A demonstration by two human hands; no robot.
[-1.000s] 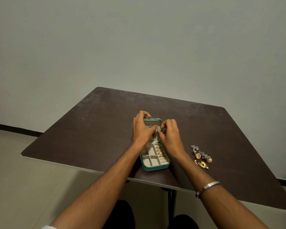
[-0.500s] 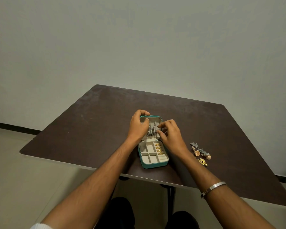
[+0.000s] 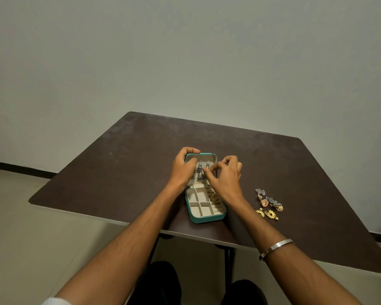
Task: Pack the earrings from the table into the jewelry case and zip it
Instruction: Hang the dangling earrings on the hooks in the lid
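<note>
My left hand grips the upright lid of the teal jewelry case, fingers curled over its top left corner and thumb on the inner panel. Over the last second my right hand has moved off the lid's centre toward its right side, which uncovers the silver earrings now hanging on the lid panel. The right fingertips are bunched at the nearer earring; I cannot tell whether they pinch it or only touch it. I judge this pair close to seated. Gold pieces occupy the right-hand slots of the tray. Still on the table, well right of the case: a grey-and-copper pair and a yellow pair. Packing those two pairs and zipping remain outstanding.
</note>
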